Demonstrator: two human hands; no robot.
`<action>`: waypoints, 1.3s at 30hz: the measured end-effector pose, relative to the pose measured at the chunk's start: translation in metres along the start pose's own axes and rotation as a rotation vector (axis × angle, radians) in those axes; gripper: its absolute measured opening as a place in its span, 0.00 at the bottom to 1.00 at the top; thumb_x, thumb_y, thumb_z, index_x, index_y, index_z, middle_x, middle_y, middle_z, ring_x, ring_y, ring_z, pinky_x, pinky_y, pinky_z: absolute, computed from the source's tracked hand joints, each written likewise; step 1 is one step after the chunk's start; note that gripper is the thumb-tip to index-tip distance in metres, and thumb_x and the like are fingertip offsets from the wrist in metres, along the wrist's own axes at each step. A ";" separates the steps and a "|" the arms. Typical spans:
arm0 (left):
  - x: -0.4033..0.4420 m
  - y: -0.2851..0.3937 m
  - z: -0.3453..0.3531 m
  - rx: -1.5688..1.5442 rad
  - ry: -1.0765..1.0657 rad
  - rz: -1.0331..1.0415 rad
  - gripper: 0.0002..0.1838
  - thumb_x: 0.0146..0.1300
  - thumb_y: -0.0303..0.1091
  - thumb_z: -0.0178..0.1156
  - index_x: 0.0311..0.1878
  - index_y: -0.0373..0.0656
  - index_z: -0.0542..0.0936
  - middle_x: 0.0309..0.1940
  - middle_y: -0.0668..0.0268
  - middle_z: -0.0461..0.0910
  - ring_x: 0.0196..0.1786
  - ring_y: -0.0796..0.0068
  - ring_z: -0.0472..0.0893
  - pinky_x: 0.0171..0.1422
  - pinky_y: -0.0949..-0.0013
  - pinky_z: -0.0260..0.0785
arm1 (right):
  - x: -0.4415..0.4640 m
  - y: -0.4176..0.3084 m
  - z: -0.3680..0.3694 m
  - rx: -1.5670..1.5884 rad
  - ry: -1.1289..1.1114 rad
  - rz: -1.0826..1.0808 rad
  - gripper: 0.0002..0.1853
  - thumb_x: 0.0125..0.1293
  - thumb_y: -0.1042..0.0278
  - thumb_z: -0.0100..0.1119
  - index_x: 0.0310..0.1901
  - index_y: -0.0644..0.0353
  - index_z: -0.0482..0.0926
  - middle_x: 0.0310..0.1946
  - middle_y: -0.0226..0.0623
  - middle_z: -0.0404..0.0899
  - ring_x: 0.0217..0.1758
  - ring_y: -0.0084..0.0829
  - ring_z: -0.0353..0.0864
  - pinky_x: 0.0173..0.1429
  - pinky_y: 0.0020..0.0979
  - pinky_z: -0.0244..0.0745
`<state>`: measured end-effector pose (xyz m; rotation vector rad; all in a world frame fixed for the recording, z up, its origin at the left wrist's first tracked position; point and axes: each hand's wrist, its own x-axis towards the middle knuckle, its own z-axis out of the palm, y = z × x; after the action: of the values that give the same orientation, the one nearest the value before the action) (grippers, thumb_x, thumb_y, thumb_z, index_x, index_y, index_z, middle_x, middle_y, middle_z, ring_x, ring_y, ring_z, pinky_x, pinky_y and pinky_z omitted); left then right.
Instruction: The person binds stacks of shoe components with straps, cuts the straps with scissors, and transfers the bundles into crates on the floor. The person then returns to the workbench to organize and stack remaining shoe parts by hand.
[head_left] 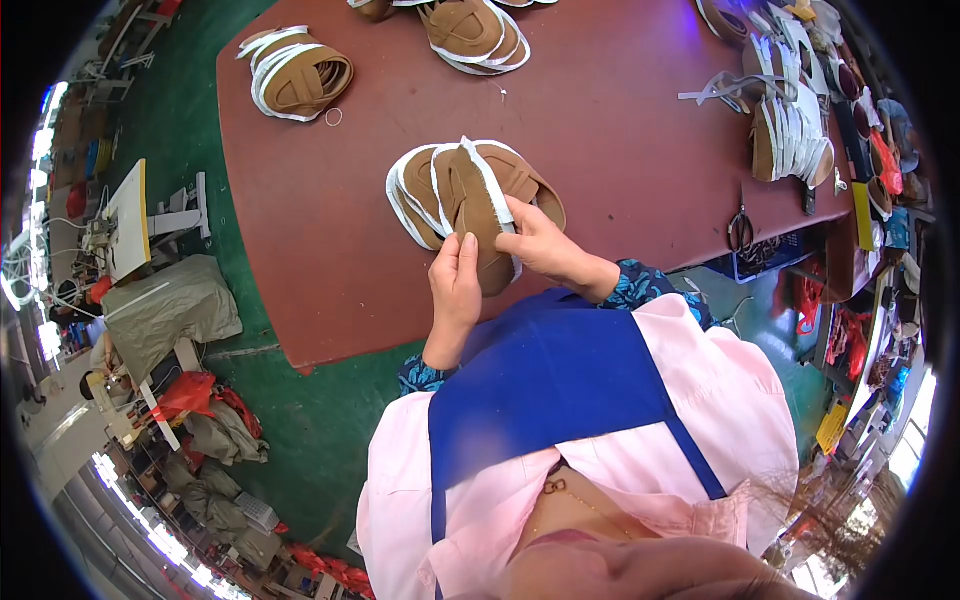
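Observation:
Both hands hold a brown shoe upper (pixel 475 200) with a white edge strip, raised at the near edge of the table. My left hand (pixel 457 285) pinches its lower left side between thumb and fingers. On the right side, my right hand (pixel 548 247) grips the upper near the white strip, its thumb lying on the brown face. Just behind the held piece lies a fanned pile of similar brown uppers (pixel 415 187) with white borders. The held upper hides part of that pile.
The red-brown table (pixel 330 220) carries more stacks of uppers: one at the far left (pixel 305 80), one at the back (pixel 470 35) and white-edged pieces at the right (pixel 785 135). Black scissors (pixel 740 230) lie at the right edge, above a blue crate (pixel 765 260).

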<state>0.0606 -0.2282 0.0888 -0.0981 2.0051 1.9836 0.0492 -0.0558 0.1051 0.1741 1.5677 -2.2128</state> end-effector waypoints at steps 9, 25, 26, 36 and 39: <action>0.005 0.022 -0.012 -0.384 0.029 -0.121 0.15 0.77 0.31 0.54 0.59 0.32 0.77 0.50 0.62 0.83 0.49 0.80 0.81 0.55 0.74 0.74 | -0.003 -0.005 0.005 -0.358 0.179 -0.305 0.23 0.71 0.75 0.60 0.65 0.64 0.70 0.53 0.35 0.76 0.53 0.25 0.78 0.56 0.30 0.76; -0.001 0.039 -0.003 -0.372 -0.077 -0.170 0.26 0.63 0.21 0.64 0.65 0.32 0.73 0.55 0.58 0.82 0.54 0.73 0.83 0.60 0.69 0.76 | -0.009 -0.003 -0.019 -0.706 0.248 -0.810 0.24 0.55 0.89 0.55 0.50 0.55 0.86 0.52 0.42 0.75 0.48 0.37 0.77 0.50 0.33 0.77; -0.001 0.039 -0.002 -0.359 -0.082 -0.162 0.26 0.63 0.21 0.64 0.65 0.32 0.73 0.55 0.58 0.82 0.54 0.73 0.83 0.60 0.69 0.76 | -0.007 0.001 -0.018 -0.714 0.267 -0.819 0.23 0.53 0.89 0.56 0.48 0.55 0.86 0.52 0.41 0.76 0.48 0.38 0.77 0.50 0.33 0.77; -0.001 0.037 0.006 -0.302 -0.073 -0.164 0.23 0.63 0.20 0.64 0.62 0.32 0.75 0.52 0.61 0.83 0.50 0.76 0.83 0.56 0.72 0.76 | -0.010 -0.013 -0.011 -0.794 0.303 -0.856 0.11 0.56 0.81 0.65 0.41 0.57 0.84 0.44 0.36 0.81 0.48 0.40 0.78 0.51 0.37 0.76; -0.001 0.038 0.009 -0.289 -0.063 -0.134 0.22 0.63 0.20 0.64 0.61 0.32 0.75 0.51 0.61 0.83 0.49 0.77 0.83 0.55 0.72 0.76 | -0.007 -0.010 -0.013 -0.857 0.262 -0.855 0.09 0.56 0.78 0.70 0.39 0.59 0.83 0.44 0.36 0.81 0.46 0.40 0.78 0.50 0.38 0.75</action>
<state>0.0531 -0.2187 0.1260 -0.2260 1.6182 2.1461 0.0493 -0.0390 0.1115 -0.5813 2.9825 -1.7908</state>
